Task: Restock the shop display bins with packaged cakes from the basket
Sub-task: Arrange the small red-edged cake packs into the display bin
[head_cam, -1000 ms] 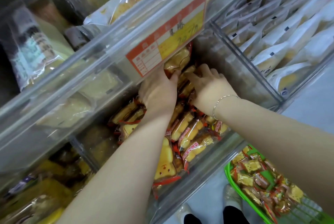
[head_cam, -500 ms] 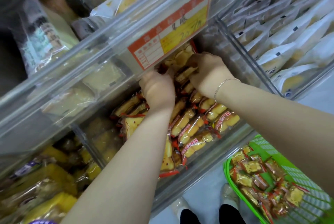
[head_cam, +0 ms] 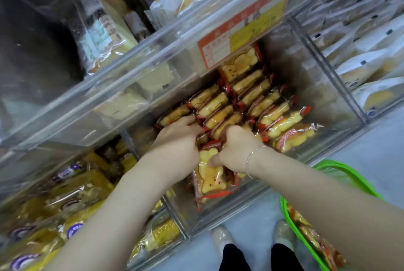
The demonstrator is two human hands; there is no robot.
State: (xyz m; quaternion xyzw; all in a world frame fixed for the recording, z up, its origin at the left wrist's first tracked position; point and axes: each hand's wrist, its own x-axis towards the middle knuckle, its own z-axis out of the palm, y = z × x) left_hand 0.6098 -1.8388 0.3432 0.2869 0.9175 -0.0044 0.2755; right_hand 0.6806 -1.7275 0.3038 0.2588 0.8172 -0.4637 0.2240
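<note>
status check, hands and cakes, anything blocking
Both hands in the clear bin: left hand and right hand grip packaged cakes at its front. Green basket lower right, cakes left inside. Nothing blocking.

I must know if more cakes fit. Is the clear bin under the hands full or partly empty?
Partly empty. Cakes stand in rows in the bin, but its right side shows bare floor.

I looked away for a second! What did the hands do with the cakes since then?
Both hands came back from deep under the price label toward the front of the clear bin. The left hand and right hand now curl into the packs at the near end, the right thumb pressing the bear-shaped cake. The cake rows behind look tidier. The green basket stayed on the floor.
</note>
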